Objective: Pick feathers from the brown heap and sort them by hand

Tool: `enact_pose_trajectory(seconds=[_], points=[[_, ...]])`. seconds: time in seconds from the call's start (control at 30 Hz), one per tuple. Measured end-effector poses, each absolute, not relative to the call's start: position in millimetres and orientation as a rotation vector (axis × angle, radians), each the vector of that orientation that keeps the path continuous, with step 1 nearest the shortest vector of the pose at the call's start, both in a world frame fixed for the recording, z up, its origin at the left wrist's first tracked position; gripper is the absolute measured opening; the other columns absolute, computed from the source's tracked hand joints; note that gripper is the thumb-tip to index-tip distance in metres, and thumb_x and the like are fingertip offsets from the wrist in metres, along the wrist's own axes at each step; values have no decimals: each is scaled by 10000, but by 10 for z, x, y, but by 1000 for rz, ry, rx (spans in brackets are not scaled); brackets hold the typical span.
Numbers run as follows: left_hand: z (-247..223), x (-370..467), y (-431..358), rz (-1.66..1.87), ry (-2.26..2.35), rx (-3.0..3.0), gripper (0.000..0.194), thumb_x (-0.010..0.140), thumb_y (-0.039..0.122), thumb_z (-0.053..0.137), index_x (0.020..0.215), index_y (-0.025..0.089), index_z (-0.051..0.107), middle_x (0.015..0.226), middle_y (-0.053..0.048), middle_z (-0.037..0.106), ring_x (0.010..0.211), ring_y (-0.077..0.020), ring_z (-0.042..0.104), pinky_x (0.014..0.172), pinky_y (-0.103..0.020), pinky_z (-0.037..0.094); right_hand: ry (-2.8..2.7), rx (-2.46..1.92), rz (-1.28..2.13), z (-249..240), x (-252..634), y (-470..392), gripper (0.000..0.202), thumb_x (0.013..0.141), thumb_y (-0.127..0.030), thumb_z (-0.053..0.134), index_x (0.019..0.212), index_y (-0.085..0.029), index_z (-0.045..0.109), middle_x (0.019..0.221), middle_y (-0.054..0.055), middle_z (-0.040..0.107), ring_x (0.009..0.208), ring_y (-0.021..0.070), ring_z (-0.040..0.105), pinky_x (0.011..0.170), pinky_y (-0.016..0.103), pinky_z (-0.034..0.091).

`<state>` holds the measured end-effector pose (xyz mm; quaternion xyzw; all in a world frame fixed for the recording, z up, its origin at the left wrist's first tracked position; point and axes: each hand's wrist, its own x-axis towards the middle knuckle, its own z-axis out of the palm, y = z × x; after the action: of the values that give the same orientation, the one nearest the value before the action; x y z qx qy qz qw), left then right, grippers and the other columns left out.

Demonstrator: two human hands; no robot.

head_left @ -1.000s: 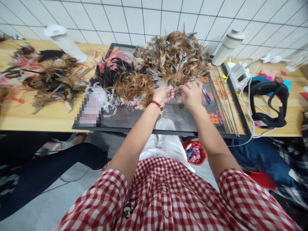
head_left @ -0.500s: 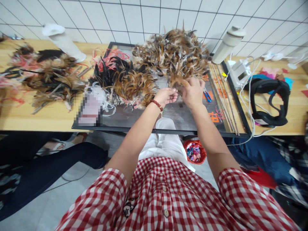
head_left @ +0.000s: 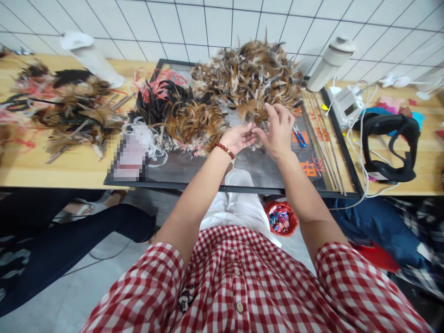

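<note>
My left hand (head_left: 238, 138), with a bead bracelet (head_left: 225, 150) at its wrist, is closed over the dark tray (head_left: 222, 173), its fingertips pinched together. Whatever sits in that pinch is too small to make out. My right hand (head_left: 278, 131) is opposite, thumb reaching to the left fingertips and its other fingers raised and apart. Just beyond both hands lies a large heap of brown and grey feathers (head_left: 249, 76). To the left, a heap of golden-brown feathers (head_left: 194, 124) adjoins black feathers (head_left: 147, 108). Blue-handled thread snips (head_left: 299, 137) rest right of my right hand.
Thin sticks (head_left: 326, 141) and orange cut-outs (head_left: 308, 169) lie on the tray's right side. White ribbon (head_left: 145, 138) is at its left. A bottle (head_left: 331, 64), a black headset (head_left: 391, 148) and cables stand right. More feathers (head_left: 76, 111) lie left. People's legs flank me.
My right hand has lifted off the feather tuft at the heap's near edge, and its fingers have spread. My left hand stays near the same spot, its fingertips now meeting the right thumb.
</note>
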<state>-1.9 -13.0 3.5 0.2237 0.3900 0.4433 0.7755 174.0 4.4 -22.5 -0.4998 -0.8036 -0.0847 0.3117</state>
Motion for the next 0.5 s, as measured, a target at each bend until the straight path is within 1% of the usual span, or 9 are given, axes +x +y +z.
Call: enact_pose_trajectory(seconds=[0.13, 0.23, 0.3, 0.37, 0.43, 0.5], points=[[55, 3, -146, 1026, 859, 528, 95, 921, 188, 721, 855, 157, 661, 719, 31, 694, 688, -53, 644, 896, -228, 543, -2106, -1370, -161, -191, 1682, -14, 750, 993, -701, 392, 1573, -226, 417, 1514, 198, 503, 1446, 394, 441, 1143, 610, 353], [67, 22, -156, 1016, 879, 539, 130, 886, 200, 773, 837, 152, 661, 725, 29, 685, 705, -61, 652, 917, -249, 540, -2087, -1410, -132, -148, 1621, -72, 742, 990, -707, 409, 1536, -209, 474, 1495, 208, 525, 1444, 401, 450, 1145, 617, 354], [66, 27, -153, 1015, 882, 535, 137, 884, 207, 778, 833, 151, 663, 713, 28, 676, 714, -70, 660, 929, -262, 540, -2049, -1413, -96, -122, 1602, -80, 739, 982, -717, 429, 1511, -206, 507, 1482, 206, 539, 1420, 390, 481, 1141, 613, 371], [62, 26, -145, 1025, 879, 539, 135, 915, 212, 743, 829, 150, 658, 701, 26, 675, 694, -68, 655, 908, -257, 543, -1968, -1395, 16, -106, 1598, -60, 735, 960, -730, 481, 1456, -195, 561, 1448, 200, 567, 1337, 354, 555, 1111, 572, 429], [62, 22, -141, 1013, 888, 557, 168, 957, 206, 686, 807, 149, 637, 675, 27, 668, 637, -55, 631, 827, -224, 539, -1834, -1347, 259, -96, 1599, -27, 703, 915, -760, 546, 1318, -195, 655, 1315, 166, 646, 1173, 292, 637, 1021, 489, 513], [67, 19, -147, 960, 892, 590, 206, 983, 182, 640, 782, 147, 612, 636, 33, 649, 568, -44, 598, 711, -190, 513, -1676, -1267, 642, -88, 1596, -4, 676, 825, -829, 610, 1084, -213, 721, 1034, 92, 703, 948, 226, 663, 852, 391, 563]])
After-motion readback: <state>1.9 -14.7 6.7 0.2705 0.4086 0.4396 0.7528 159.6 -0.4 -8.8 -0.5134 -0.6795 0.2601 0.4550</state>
